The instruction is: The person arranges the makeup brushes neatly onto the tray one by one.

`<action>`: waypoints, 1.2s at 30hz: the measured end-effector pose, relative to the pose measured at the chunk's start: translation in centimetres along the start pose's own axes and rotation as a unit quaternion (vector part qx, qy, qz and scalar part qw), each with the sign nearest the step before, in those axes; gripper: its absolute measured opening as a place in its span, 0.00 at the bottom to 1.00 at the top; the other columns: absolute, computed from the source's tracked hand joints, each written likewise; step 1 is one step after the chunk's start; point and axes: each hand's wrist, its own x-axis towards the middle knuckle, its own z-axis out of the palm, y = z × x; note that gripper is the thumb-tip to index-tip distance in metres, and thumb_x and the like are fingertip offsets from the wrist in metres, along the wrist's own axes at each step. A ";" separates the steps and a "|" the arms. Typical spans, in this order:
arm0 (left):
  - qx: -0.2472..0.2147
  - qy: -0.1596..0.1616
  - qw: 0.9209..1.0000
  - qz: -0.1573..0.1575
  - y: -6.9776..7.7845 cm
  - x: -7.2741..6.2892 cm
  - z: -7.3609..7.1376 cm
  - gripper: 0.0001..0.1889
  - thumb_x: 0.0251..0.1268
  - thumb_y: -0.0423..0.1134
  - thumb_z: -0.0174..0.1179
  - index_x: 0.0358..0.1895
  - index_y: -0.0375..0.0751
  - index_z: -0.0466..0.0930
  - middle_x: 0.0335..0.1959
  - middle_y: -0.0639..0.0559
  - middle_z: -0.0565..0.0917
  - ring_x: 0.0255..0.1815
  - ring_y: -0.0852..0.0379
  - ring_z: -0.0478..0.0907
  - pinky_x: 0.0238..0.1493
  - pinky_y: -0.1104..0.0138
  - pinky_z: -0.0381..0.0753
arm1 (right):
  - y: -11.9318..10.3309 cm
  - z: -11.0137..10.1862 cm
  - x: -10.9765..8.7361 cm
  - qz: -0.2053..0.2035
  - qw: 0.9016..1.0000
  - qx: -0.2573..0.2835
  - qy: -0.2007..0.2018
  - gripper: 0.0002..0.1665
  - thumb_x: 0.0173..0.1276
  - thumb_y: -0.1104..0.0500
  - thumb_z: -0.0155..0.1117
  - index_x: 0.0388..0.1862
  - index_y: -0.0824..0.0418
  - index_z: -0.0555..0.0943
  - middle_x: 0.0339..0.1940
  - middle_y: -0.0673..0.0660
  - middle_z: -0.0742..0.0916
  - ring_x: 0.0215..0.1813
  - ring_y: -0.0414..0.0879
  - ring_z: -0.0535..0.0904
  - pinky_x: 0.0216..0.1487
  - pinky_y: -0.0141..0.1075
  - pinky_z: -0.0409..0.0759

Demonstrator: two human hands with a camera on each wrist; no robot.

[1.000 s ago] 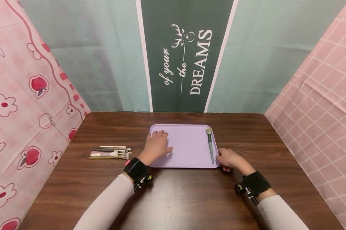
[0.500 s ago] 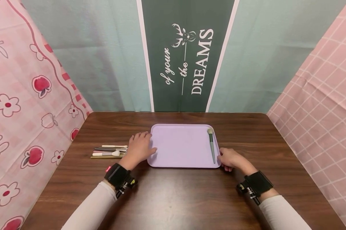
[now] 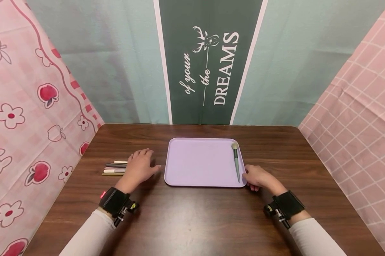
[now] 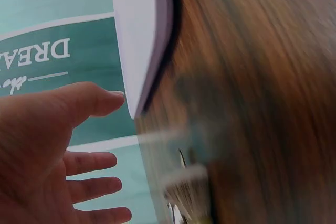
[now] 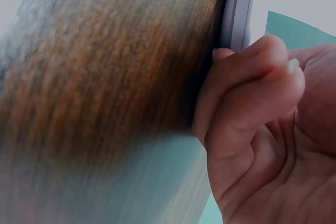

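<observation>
Centrally, the head view showed a lilac tray (image 3: 198, 163), its lower-right corner gripped by the right hand (image 3: 257, 176); the left-wrist view, the left hand (image 4: 37, 145) spread, empty, left of a brush head (image 4: 189, 190); the right-wrist view, fingers (image 5: 241, 103) curled against the tray.

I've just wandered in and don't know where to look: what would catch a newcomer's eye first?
Probably the pale purple tray on the dark wooden table, with one green-handled brush along its right side. The right hand is at the tray's near right corner; the left hand partly hides more brushes further left. Behind, the white word DREAMS runs sideways up a dark green panel.
</observation>
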 end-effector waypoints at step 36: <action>0.011 0.018 1.000 -0.015 -6.8 -5.1 -1.0 0.34 0.60 0.48 0.70 0.63 0.26 0.73 0.62 0.25 0.74 0.63 0.23 0.68 0.59 0.32 0.67 | 0.1 0.1 0.0 0.002 1.000 0.008 0.000 0.06 0.73 0.64 0.50 0.38 0.67 0.73 0.21 0.57 0.81 0.16 0.44 0.77 0.18 0.35 0.78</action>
